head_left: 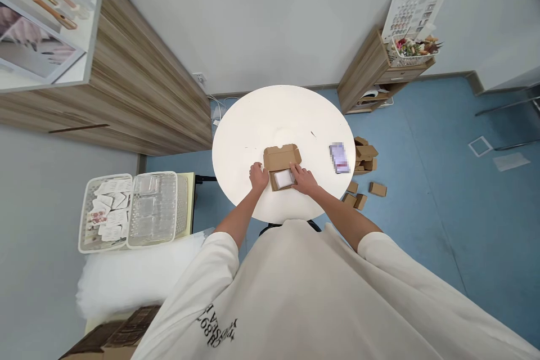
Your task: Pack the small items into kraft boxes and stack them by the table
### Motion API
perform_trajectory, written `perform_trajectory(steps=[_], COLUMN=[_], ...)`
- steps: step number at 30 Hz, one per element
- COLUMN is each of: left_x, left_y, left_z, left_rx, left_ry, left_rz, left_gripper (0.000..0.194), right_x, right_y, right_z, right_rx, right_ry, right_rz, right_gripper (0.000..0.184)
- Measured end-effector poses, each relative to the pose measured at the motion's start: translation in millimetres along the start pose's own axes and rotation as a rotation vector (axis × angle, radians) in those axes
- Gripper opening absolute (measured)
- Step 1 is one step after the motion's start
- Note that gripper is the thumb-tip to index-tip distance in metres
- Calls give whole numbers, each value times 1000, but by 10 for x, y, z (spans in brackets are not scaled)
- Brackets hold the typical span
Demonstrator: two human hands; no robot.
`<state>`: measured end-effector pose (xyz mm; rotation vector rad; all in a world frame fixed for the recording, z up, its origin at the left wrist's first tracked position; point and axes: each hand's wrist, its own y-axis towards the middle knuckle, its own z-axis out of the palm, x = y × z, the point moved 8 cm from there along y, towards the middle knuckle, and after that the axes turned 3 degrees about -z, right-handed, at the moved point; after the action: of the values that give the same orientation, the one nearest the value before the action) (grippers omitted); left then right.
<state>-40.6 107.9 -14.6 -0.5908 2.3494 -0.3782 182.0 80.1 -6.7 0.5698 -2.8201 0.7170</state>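
A small brown cardboard box [282,156] lies on the round white table [282,107] with its lid folded back, away from me. Inside its base rests a flat white packet [283,179]. My left hand [259,176] is closed at the box's left edge, fingers curled. At the right edge, my right hand [304,179] grips the box wall, its fingertips beside the packet's right end. Part of the box's right side is hidden under those fingers.
A blurred purple phone-shaped object [340,157] lies on the table's right. Small cardboard boxes [377,189] and an open carton [365,153] stand on the floor there. To the left are white baskets [152,211] with clear cases and white packets, and bubble wrap [135,270].
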Motion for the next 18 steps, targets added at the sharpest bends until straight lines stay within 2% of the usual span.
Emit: perform_trajectory(steps=[3,5,9,11,15,18], left_x=[146,195,236,230,163,114], left_y=[119,175,269,315,392,423], left_z=[19,45,94,137,240,312], left_rx=[65,106,141,155,185,210], left_ry=[-111,-197,-308,-346,-405,-439], left_rz=[-75,-103,-161,-186,-182,-168], left_gripper=[19,16,16,17,16,14], right_x=[-8,-79,-422,-544,-587,-577], right_y=[-38,-32,84,199,398,426], right_z=[-51,-129,-268,-253,-266,-261], right_rx=[-38,-108,-249,-226,-209,-223], right_ry=[11,72,427,628,866,941], right_rz=[6,65,337,426,423,440], right_gripper=[94,84,67,59,39,34])
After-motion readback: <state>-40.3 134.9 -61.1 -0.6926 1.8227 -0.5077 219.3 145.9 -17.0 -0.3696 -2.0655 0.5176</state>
